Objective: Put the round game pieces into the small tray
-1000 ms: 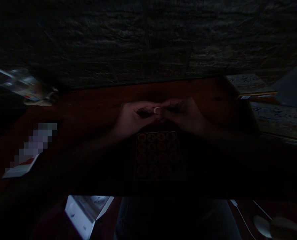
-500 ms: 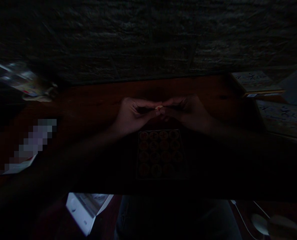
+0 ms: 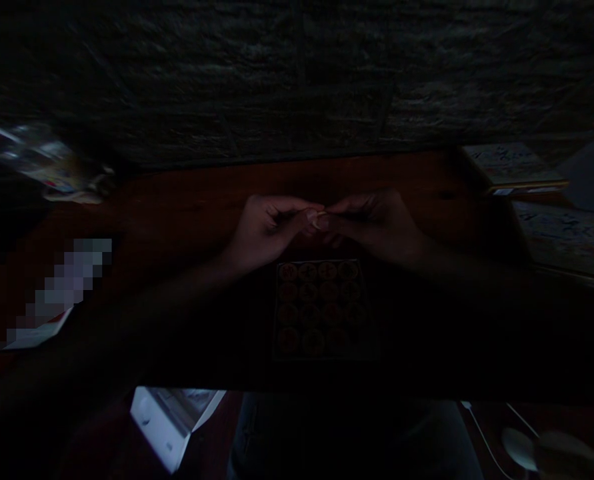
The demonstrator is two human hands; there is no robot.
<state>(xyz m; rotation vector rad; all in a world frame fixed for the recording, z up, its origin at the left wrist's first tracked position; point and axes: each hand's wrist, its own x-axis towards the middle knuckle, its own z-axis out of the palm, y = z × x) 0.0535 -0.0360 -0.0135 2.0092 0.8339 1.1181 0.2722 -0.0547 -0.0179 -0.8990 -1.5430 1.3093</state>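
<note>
Between the fingertips of both hands is a small round Chinese chess piece (image 3: 321, 215), mostly covered by the thumbs. My left hand (image 3: 271, 227) pinches it from the left, thumb and forefinger closed. From the other side my right hand (image 3: 377, 220) pinches it the same way. Closer to me, below the hands, a square box (image 3: 275, 313) holds rows of round Chinese chess pieces (image 3: 308, 291) with dark and reddish characters. The spot at its near right corner is too dark to make out.
The wooden table (image 3: 187, 193) meets a rough stone wall (image 3: 257, 80). Patterned flat boxes (image 3: 517, 163) lie at the right. A clear plastic container (image 3: 51, 163) stands at the far left, near a blurred-out item (image 3: 71, 280). An open white box (image 3: 161, 427) sits below the table edge.
The thumbs have shifted over the piece, and its face with a red mark is now turned or covered. Both hands otherwise keep their place.
</note>
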